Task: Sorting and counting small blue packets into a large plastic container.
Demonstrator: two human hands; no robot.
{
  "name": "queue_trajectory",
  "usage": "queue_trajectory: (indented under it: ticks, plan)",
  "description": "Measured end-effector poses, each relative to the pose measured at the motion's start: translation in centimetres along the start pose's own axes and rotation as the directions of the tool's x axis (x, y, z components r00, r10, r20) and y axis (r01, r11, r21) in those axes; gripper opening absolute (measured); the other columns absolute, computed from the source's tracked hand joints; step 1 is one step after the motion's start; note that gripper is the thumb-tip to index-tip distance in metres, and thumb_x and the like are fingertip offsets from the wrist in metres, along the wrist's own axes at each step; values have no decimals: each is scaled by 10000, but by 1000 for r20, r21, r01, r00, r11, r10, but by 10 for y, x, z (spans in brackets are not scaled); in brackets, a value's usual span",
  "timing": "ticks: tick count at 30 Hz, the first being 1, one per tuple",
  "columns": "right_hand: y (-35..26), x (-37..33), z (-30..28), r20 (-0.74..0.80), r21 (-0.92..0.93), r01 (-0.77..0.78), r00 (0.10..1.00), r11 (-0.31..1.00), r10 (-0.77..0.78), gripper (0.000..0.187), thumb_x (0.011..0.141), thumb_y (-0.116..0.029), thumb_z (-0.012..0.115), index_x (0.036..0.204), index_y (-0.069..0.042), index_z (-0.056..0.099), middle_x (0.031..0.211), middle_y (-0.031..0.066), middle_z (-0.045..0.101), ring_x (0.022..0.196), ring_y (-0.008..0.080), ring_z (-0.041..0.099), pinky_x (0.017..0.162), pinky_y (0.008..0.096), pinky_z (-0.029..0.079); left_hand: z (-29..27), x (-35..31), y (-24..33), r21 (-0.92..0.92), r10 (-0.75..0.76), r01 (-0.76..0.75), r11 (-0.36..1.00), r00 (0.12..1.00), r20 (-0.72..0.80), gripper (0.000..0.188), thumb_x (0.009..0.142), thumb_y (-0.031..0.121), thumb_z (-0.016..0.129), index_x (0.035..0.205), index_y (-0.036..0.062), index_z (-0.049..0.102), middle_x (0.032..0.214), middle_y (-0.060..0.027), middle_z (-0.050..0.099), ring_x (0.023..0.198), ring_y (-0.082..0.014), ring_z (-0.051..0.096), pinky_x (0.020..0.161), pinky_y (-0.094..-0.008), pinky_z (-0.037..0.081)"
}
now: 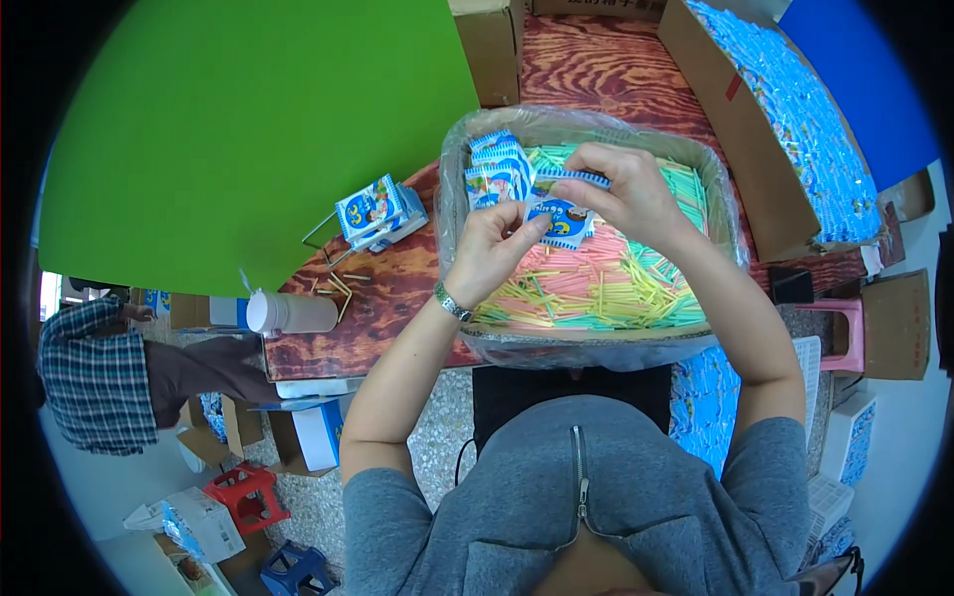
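Head view: stripe-edged blue packet

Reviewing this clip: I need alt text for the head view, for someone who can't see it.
A person's left hand and right hand hold a small blue-and-white packet over a plastic-lined box of pastel sticks. More packets lie in its far left corner. Another person in a checked shirt is at left.

Red-brown wood grain swirls across the table! A broad green panel sweeps over the upper left, a blue panel fills the upper right. Down on the speckled floor, a red stool sits near a blue stool at lower left; a pink stool stands right.
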State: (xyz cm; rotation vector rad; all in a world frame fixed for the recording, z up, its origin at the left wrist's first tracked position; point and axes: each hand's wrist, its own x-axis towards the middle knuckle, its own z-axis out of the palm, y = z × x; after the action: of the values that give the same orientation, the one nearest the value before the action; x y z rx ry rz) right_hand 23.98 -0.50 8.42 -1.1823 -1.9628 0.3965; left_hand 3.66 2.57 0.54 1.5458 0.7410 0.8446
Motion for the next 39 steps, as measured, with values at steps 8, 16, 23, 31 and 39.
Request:
queue_trajectory:
  ticks: [8,16,23,31,39]
  plan:
    - [-5,-1,20,74,55,136,987,989,-140,180,869,-133,674,989,-3,642,857,129,660,727,259,648,637,331,511,-18,-20,13,155,-3,15,988,997,-75,236,749,146,824,734,-6,644,663,2,635,617,-30,523,532,-226,433]
    - [11,-43,77,602,-9,36,798,999,-23,284,826,-191,681,1040,-11,633,959,161,642,863,315,661,681,420,534,-49,-37,17,73,31,-15,997,975,-221,196,800,102,790,773,17,615,724,15,639,635,-19,530,562,-188,431]
    - [5,-47,112,750,-166,46,654,985,96,246,737,-188,700,880,10,671,921,216,638,860,369,659,670,464,524,-46,-37,10,85,-3,23,996,975,-222,200,798,116,794,778,15,623,724,10,647,650,-17,538,562,-186,430]
    - [6,-44,125,835,-221,6,519,975,186,268,791,-249,681,851,8,635,883,195,613,821,366,645,671,480,503,-41,-31,13,48,-11,21,999,977,-211,198,807,131,787,778,13,631,712,4,652,637,-23,544,559,-192,435]
    - [9,-58,123,721,-191,80,688,978,85,274,845,-231,598,927,31,606,913,196,621,881,378,623,718,492,492,-46,-29,10,66,23,-9,998,974,-227,196,828,135,769,779,15,621,702,14,637,626,-16,533,542,-193,427]
